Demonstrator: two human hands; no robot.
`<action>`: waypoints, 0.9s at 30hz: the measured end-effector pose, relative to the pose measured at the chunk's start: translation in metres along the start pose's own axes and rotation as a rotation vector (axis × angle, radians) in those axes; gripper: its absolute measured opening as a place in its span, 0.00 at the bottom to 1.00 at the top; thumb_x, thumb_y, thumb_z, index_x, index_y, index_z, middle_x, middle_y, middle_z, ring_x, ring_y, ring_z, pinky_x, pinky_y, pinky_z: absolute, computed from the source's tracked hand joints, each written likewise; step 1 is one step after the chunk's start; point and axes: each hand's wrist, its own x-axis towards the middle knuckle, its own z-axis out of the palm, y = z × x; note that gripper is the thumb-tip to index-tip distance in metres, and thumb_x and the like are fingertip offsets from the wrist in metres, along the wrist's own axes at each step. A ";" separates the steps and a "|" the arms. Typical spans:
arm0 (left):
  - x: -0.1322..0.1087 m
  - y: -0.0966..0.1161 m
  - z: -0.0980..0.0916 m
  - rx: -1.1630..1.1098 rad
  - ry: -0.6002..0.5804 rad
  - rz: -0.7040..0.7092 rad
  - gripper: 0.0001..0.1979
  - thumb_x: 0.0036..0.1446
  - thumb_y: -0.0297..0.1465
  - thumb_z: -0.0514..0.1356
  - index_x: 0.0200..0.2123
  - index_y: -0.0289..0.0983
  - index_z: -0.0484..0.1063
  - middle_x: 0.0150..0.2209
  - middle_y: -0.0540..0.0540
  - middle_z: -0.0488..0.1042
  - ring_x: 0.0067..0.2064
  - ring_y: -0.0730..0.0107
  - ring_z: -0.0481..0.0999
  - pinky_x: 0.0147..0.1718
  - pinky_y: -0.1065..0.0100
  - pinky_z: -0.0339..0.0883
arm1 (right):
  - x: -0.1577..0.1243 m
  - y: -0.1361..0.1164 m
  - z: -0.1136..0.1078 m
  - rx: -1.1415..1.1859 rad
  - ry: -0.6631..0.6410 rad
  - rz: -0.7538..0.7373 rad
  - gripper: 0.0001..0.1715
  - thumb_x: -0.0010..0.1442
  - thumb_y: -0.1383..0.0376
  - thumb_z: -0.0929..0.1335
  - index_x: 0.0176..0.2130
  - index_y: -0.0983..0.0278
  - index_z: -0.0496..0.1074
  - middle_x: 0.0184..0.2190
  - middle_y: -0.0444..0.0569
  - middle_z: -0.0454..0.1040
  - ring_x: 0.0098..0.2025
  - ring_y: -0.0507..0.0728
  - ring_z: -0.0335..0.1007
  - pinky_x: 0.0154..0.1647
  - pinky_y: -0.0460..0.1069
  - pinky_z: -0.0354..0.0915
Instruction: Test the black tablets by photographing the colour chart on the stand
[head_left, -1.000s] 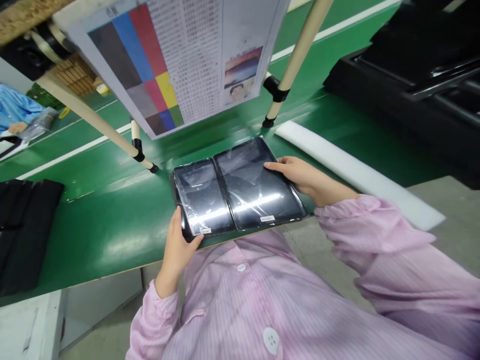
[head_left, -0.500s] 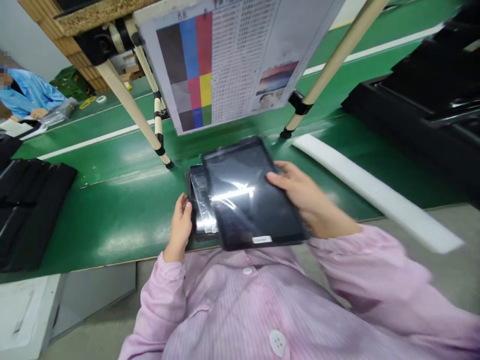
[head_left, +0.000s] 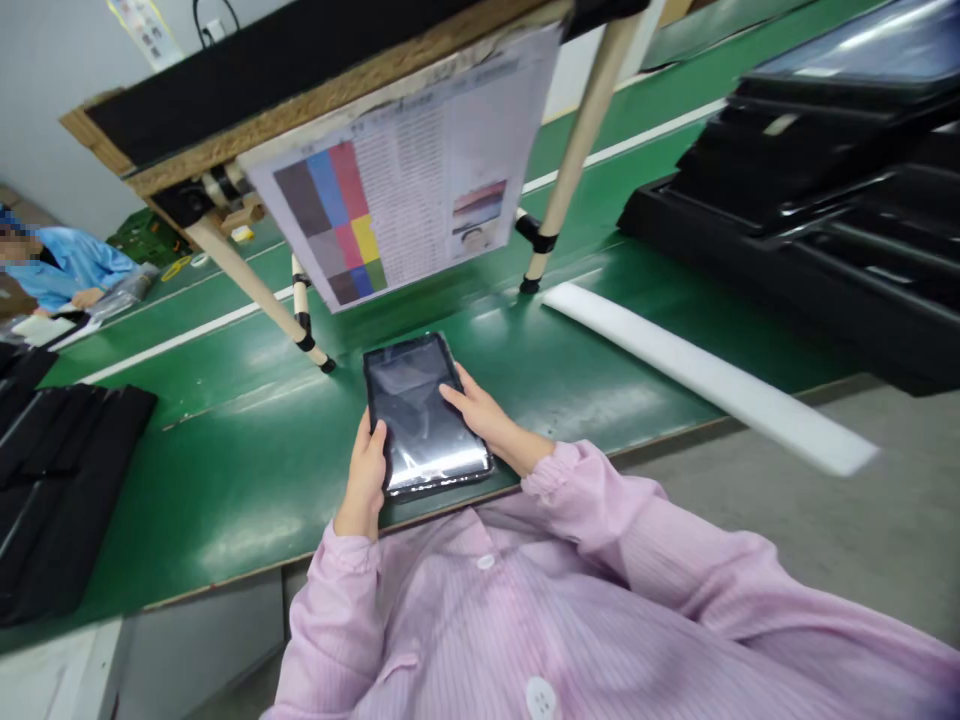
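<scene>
A dark tablet (head_left: 424, 415) with a glossy, film-like surface lies at the front edge of the green table (head_left: 247, 450), directly before my body. My left hand (head_left: 366, 470) grips its left side, thumb on the near left edge. From the right, my right hand (head_left: 484, 412) holds the other side with the thumb over the screen. Bright light reflects along the tablet's near end. Whether a second device lies underneath cannot be made out.
A stand with pale legs (head_left: 577, 150) and a printed colour chart (head_left: 405, 180) rises behind the tablet. Black trays (head_left: 795, 210) are stacked right, more black trays (head_left: 75, 480) left. A white foam strip (head_left: 705, 375) crosses the right edge. A person in blue (head_left: 82, 262) sits far left.
The tablet my right hand held raised is no longer there; both hands now grip a tablet lower down, on the table. My right hand has moved left. The view has shifted.
</scene>
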 end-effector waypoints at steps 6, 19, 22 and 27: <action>-0.018 0.007 0.006 -0.027 0.050 -0.037 0.33 0.59 0.47 0.59 0.64 0.41 0.59 0.64 0.40 0.68 0.62 0.60 0.71 0.58 0.62 0.67 | -0.003 -0.007 -0.001 0.146 -0.046 -0.028 0.58 0.55 0.42 0.70 0.73 0.60 0.48 0.73 0.50 0.48 0.73 0.62 0.48 0.74 0.59 0.43; -0.017 0.027 0.043 -0.121 0.166 -0.061 0.16 0.58 0.39 0.63 0.47 0.44 0.66 0.47 0.49 0.72 0.46 0.68 0.74 0.51 0.63 0.68 | -0.029 -0.027 -0.053 0.128 0.038 -0.120 0.64 0.48 0.42 0.76 0.72 0.61 0.52 0.74 0.54 0.43 0.75 0.65 0.38 0.75 0.60 0.37; -0.011 0.045 0.064 -0.146 0.079 -0.113 0.18 0.56 0.40 0.64 0.48 0.44 0.68 0.47 0.49 0.74 0.44 0.68 0.75 0.49 0.62 0.69 | -0.050 -0.035 -0.080 0.110 0.043 -0.097 0.68 0.47 0.42 0.76 0.73 0.61 0.47 0.73 0.56 0.46 0.74 0.68 0.43 0.75 0.63 0.39; -0.016 0.098 0.135 -0.132 -0.201 -0.061 0.30 0.52 0.46 0.66 0.55 0.42 0.65 0.54 0.41 0.75 0.53 0.57 0.77 0.55 0.56 0.69 | -0.098 -0.068 -0.151 0.089 0.163 -0.207 0.66 0.48 0.47 0.77 0.73 0.58 0.47 0.74 0.50 0.45 0.74 0.68 0.44 0.75 0.63 0.43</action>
